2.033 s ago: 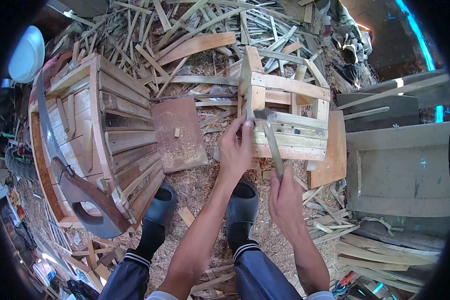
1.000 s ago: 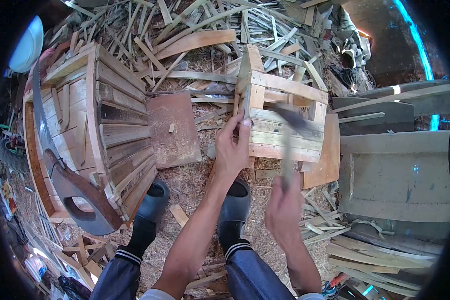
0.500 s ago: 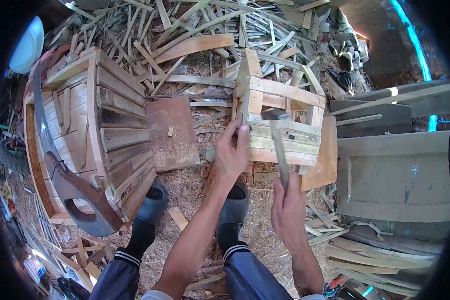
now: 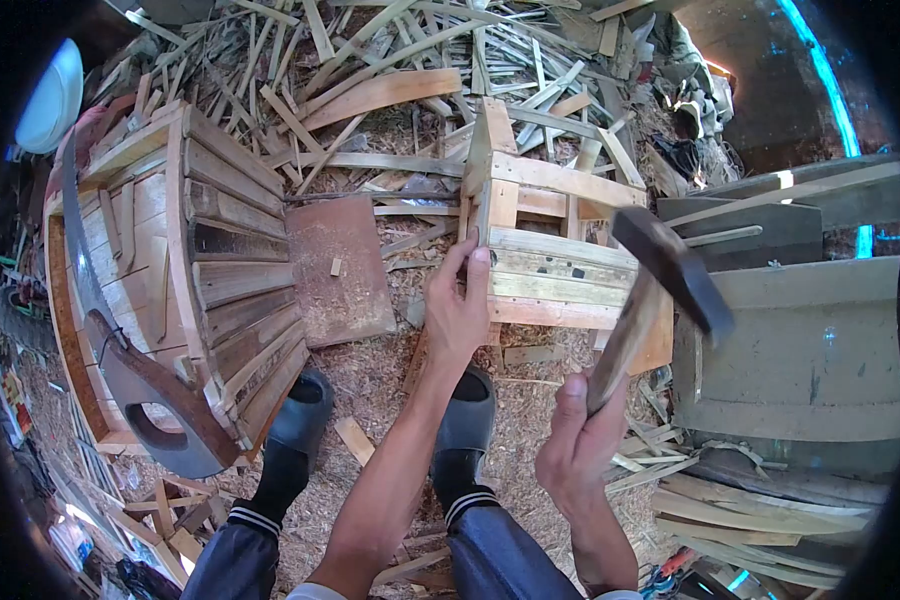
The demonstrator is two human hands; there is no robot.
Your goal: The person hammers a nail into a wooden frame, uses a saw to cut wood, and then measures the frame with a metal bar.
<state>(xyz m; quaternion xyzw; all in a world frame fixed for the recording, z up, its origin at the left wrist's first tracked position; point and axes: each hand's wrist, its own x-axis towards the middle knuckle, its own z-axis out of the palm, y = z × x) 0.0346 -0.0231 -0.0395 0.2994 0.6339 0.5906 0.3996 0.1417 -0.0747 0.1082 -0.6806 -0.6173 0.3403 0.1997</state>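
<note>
My left hand (image 4: 457,310) grips the left corner of a small slatted wooden crate (image 4: 560,288), thumb on the front slats and fingers at its side. Dark spots mark the slats near the middle. In my right hand (image 4: 582,435) is a hammer (image 4: 627,335), held by its wooden handle. Its dark metal head is raised in front of the crate's right end, apart from the slats, and hides part of that end. The crate's upper part shows open gaps between the frame pieces.
To the left stands a larger slatted wooden crate (image 4: 242,285) with a handsaw (image 4: 160,395) lying on it. A brown board (image 4: 342,290) lies between the crates. Wood strips (image 4: 390,60) pile up behind. A grey panel (image 4: 800,350) stands right; sawdust covers the floor around my shoes (image 4: 465,415).
The hammer has swung up and away from the crate's slats, its head moving right and toward me. My left hand keeps its hold on the crate's corner.
</note>
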